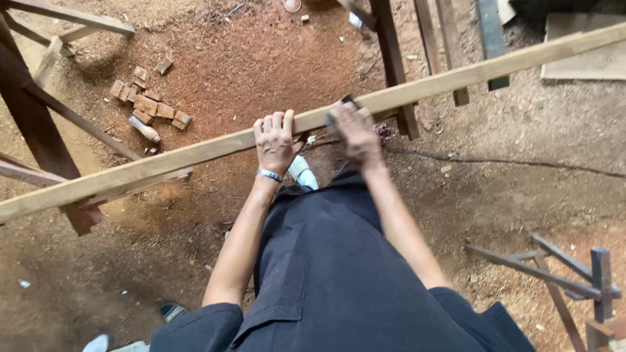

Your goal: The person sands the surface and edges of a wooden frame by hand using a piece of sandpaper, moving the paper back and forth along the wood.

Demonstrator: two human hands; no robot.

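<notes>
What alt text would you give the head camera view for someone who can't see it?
Seen from above, a person's left hand grips a long pale wooden plank resting on dark trestles, while the right hand presses a small dark block against it. Sawdust covers the ground, with small wood offcuts lying beyond the plank.

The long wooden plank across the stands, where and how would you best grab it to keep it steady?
Grip the long wooden plank mid-span, from the near side, fingers curled over its top edge, as the left hand does. It is narrow, lies nearly level on the wooden stands, and the right hand presses a small dark block on it.
</notes>
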